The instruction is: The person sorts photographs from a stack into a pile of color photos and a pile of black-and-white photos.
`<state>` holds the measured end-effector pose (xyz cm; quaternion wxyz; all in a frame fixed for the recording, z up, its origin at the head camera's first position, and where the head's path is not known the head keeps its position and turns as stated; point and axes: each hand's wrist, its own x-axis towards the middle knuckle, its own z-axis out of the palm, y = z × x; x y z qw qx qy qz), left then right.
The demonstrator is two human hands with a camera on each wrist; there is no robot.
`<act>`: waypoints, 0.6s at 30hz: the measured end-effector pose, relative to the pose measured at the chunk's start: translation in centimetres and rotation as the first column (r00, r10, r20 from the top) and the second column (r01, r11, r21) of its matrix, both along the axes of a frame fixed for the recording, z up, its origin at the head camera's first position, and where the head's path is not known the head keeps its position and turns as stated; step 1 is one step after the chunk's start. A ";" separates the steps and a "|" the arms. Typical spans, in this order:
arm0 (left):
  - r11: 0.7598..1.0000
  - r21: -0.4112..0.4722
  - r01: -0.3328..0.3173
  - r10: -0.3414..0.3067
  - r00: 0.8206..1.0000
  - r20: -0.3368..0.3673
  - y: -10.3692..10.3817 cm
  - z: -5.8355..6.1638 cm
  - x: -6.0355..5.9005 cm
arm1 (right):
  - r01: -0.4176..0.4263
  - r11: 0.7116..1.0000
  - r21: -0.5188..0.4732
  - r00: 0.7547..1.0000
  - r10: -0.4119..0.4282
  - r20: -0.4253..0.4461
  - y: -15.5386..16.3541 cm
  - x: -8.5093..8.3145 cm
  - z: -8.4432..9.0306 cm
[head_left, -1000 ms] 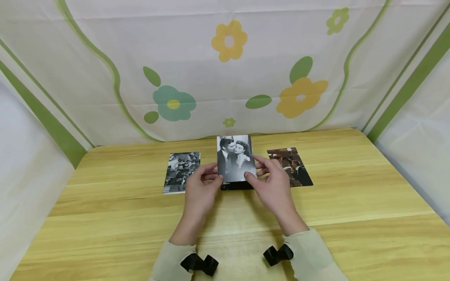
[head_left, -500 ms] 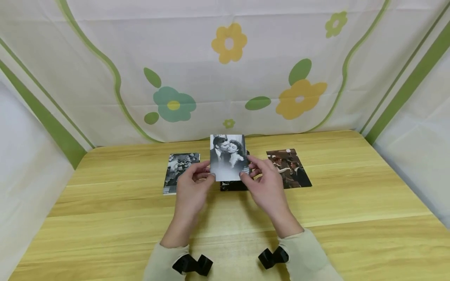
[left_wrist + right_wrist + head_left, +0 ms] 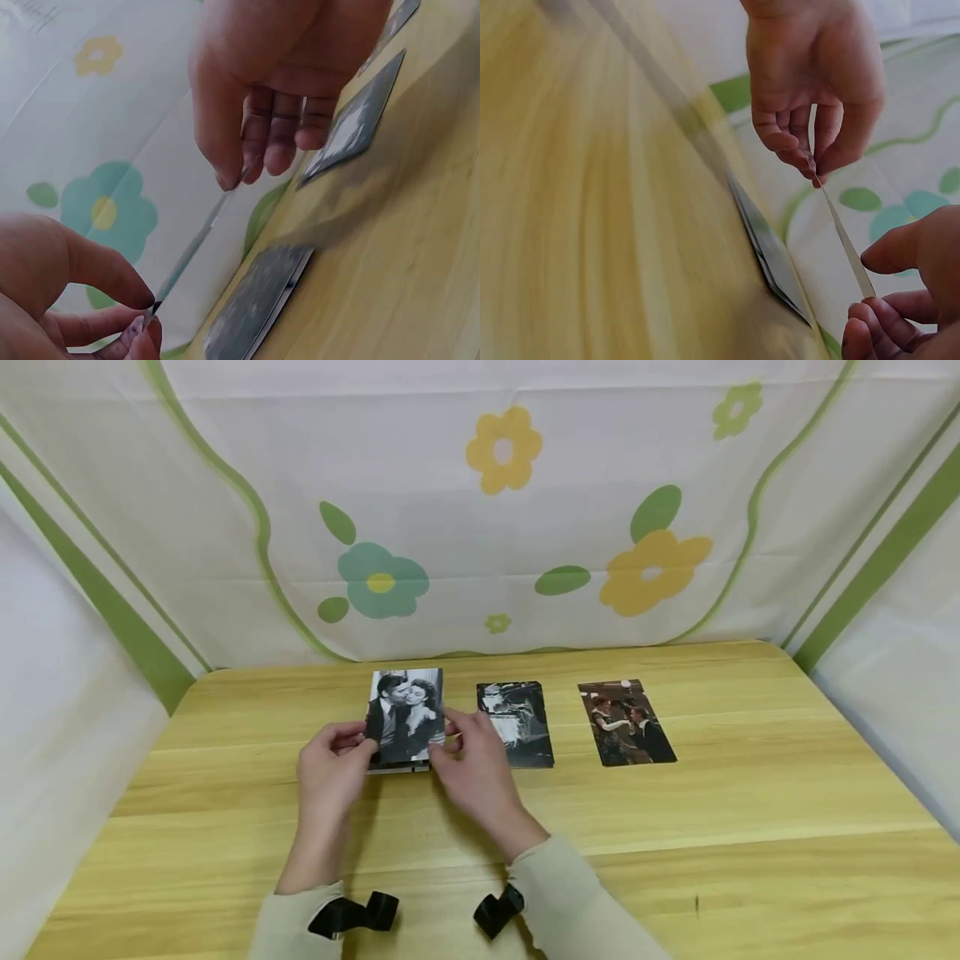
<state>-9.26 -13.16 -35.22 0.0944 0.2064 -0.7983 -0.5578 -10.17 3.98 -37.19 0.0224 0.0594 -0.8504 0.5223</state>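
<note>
A black-and-white photo of a couple [image 3: 406, 714] is held up between both hands, above the left stack of photos [image 3: 399, 769], which it mostly covers in the head view. My left hand [image 3: 333, 768] pinches the photo's left edge between thumb and fingers. The right hand [image 3: 474, 768] pinches its right edge. In the left wrist view the held photo [image 3: 191, 251] appears nearly edge-on, apart from the left stack [image 3: 259, 300] on the table. The middle stack, topped by a dark black-and-white photo [image 3: 517, 727], lies just right of my right hand.
A colour photo [image 3: 627, 724] lies at the right of the row. The wooden table [image 3: 720, 827] ends at the back against a white curtain [image 3: 450, 527] printed with flowers. Black straps [image 3: 356, 914] sit on both sleeves.
Both hands have carried the couple photo leftward, from over the middle stack to over the left one. The middle stack is now uncovered. The head view has shifted slightly.
</note>
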 end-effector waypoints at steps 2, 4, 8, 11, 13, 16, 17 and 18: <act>1.000 -0.025 -0.019 0.020 1.000 0.016 -0.7 -0.1 0.0 | -0.014 1.000 0.007 1.000 0.014 0.011 -0.8 0.0 -0.2; 0.999 -0.043 -0.028 0.029 0.999 0.026 -1.1 -0.2 0.1 | -0.018 1.000 0.018 1.000 0.017 0.023 -1.3 0.0 -0.3; 0.992 -0.129 -0.011 0.014 1.000 0.018 -1.3 -0.8 -0.1 | -0.013 0.999 0.037 0.999 0.012 0.053 -1.9 -0.2 -0.7; 0.973 -0.232 0.024 -0.023 1.000 0.008 -1.2 -1.6 -0.3 | -0.015 0.998 0.066 0.997 0.010 0.073 -2.2 -0.4 -1.1; 0.957 -0.287 0.046 -0.047 0.999 0.005 -1.2 -2.3 -0.3 | -0.019 0.996 0.092 0.996 0.011 0.084 -2.4 -0.5 -1.3; 0.946 -0.319 0.057 -0.059 0.998 0.004 -1.2 -3.1 -0.3 | -0.026 0.992 0.122 0.995 0.014 0.101 -2.6 -0.6 -1.6; 0.944 -0.324 0.055 -0.058 0.998 0.002 -1.3 -3.3 -0.3 | -0.029 0.991 0.127 0.994 0.015 0.106 -2.7 -0.6 -1.6; 0.944 -0.324 0.054 -0.057 0.998 0.000 -1.3 -3.4 -0.3 | -0.030 0.991 0.131 0.994 0.015 0.111 -2.8 -0.6 -1.7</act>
